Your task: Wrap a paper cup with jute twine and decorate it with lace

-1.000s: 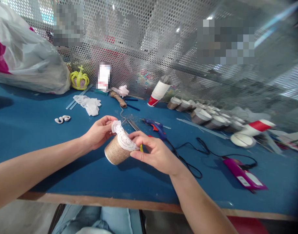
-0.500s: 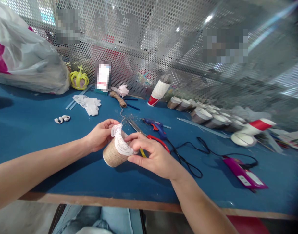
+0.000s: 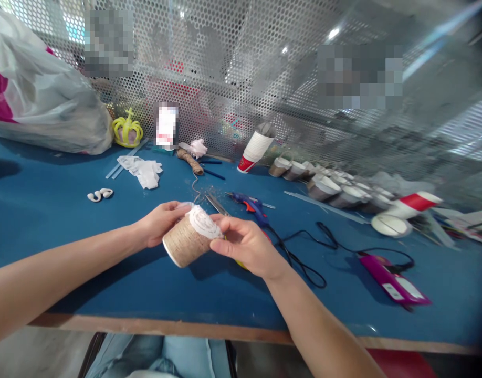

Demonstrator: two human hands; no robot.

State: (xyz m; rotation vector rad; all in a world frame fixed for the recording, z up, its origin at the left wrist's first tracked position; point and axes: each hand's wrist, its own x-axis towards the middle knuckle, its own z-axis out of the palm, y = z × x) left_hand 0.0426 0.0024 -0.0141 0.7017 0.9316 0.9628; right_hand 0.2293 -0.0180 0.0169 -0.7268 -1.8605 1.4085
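Observation:
A paper cup wound with brown twine (image 3: 188, 242) is tilted between my hands above the table, its white base toward me. White lace trim (image 3: 205, 222) runs around its rim. My left hand (image 3: 161, 223) is closed at the rim's far left side, pinching the lace and cup edge. My right hand (image 3: 244, 242) grips the right side of the rim, thumb on the near side. Beyond the cup lie scissors (image 3: 216, 205), whose handles are mostly behind my right hand. A blue hot glue gun (image 3: 252, 206) lies just past them.
Twine-wrapped cups (image 3: 323, 186) stand in a cluster at the right, near a stack of paper cups (image 3: 254, 149). A black cord runs to a purple packet (image 3: 394, 281). A twine bundle (image 3: 189, 161), white lace (image 3: 140, 169), earbuds (image 3: 100, 195) and a yellow crown (image 3: 127, 130) lie farther back.
The cup has tipped so its opening turns away and more of its side and base show. My right hand has shifted its fingers from inside the opening toward the right rim.

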